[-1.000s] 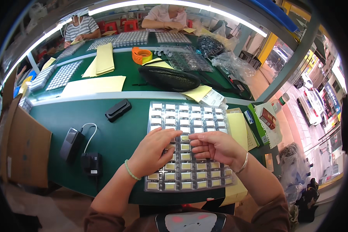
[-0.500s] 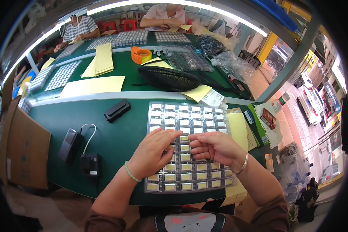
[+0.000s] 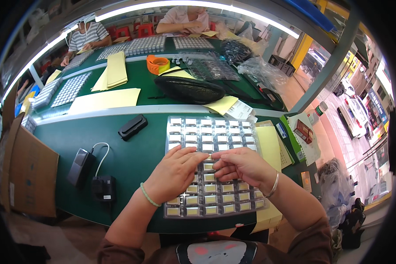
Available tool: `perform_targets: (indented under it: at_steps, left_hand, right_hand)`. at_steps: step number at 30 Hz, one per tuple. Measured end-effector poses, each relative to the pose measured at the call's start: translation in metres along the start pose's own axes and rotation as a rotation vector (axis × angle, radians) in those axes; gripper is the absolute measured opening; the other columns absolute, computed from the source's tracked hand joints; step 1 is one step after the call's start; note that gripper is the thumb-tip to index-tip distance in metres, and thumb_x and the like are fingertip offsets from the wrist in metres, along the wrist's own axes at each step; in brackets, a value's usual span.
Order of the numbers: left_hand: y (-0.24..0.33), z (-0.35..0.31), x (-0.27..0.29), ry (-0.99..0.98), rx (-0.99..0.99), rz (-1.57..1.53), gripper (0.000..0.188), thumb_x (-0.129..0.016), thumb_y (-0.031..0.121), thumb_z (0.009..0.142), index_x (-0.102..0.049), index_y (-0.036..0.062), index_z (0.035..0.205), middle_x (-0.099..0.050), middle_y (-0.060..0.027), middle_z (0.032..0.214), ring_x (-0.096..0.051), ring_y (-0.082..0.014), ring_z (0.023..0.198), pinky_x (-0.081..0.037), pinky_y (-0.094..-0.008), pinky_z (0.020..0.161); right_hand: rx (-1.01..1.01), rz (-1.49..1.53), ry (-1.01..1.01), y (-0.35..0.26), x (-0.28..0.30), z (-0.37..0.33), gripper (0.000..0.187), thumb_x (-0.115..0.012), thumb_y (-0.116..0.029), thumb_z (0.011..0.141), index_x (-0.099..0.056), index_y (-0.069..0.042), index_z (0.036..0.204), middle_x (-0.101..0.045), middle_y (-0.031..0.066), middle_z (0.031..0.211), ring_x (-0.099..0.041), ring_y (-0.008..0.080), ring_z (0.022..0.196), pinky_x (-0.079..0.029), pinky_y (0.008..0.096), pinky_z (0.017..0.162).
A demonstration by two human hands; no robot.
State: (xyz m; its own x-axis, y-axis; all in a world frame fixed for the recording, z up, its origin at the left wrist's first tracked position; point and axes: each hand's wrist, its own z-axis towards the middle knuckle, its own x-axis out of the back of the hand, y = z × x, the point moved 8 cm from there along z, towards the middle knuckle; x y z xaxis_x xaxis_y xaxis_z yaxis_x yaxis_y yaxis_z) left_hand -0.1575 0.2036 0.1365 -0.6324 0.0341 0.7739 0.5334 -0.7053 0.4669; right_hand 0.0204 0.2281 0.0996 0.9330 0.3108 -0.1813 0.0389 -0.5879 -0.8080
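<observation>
A clear plastic tray of small rectangular pieces lies in front of me. Pieces in its far rows have white tops, while those in the near rows have yellow tops. My left hand rests over the tray's middle, fingers stretched out and their tips at one small piece in the boundary row. Facing it, my right hand has thumb and forefinger pressed together at the same spot, its other fingers curled. Whatever sits in that pinch is too small and covered to make out. The fingertips of both hands almost meet.
Left of the tray are a black case, a power bank and a black adapter. A cardboard box stands far left. Yellow sheets lie right. Beyond the rail are a black bag and orange tape. Two people sit opposite.
My right thumb and forefinger have closed in toward my left fingertips, covering more of the small piece between them. The view has shifted slightly; the tray stays in place.
</observation>
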Motion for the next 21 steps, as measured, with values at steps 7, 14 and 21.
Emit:
perform_targets:
  at_steps: [7, 14, 21]
  left_hand:
    - [0.002, 0.001, 0.002, -0.008, 0.025, -0.009, 0.041, -0.061, 0.006, 0.095, -0.063, 0.0091, 0.135, -0.066, -0.0176, 0.129, -0.058, -0.0359, 0.129, -0.039, -0.0521, 0.117]
    - [-0.002, -0.001, 0.002, 0.0, 0.054, -0.028, 0.038, -0.061, 0.008, 0.096, -0.063, 0.0087, 0.135, -0.066, -0.017, 0.131, -0.058, -0.0373, 0.13, -0.038, -0.052, 0.118]
    - [0.001, 0.005, 0.006, -0.006, 0.042, -0.136, 0.041, -0.061, 0.001, 0.094, -0.063, 0.0082, 0.135, -0.067, -0.0174, 0.131, -0.059, -0.0389, 0.129, -0.039, -0.0486, 0.118]
  right_hand:
    - [0.441, -0.752, 0.244, -0.025, -0.009, -0.017, 0.034, -0.059, -0.013, 0.103, -0.067, -0.001, 0.134, -0.073, 0.0104, 0.095, -0.072, 0.0229, 0.079, -0.059, 0.0351, 0.072]
    - [1.012, -1.481, 0.342, -0.02, -0.043, -0.035, 0.045, -0.064, -0.001, 0.086, -0.068, -0.002, 0.131, -0.062, 0.0147, 0.1, -0.061, 0.0337, 0.094, -0.052, 0.0422, 0.084]
    - [1.186, -1.22, 0.499, -0.049, -0.013, -0.083, 0.041, -0.063, 0.004, 0.086, -0.07, -0.002, 0.126, -0.064, 0.0158, 0.102, -0.062, 0.0327, 0.097, -0.052, 0.0423, 0.088]
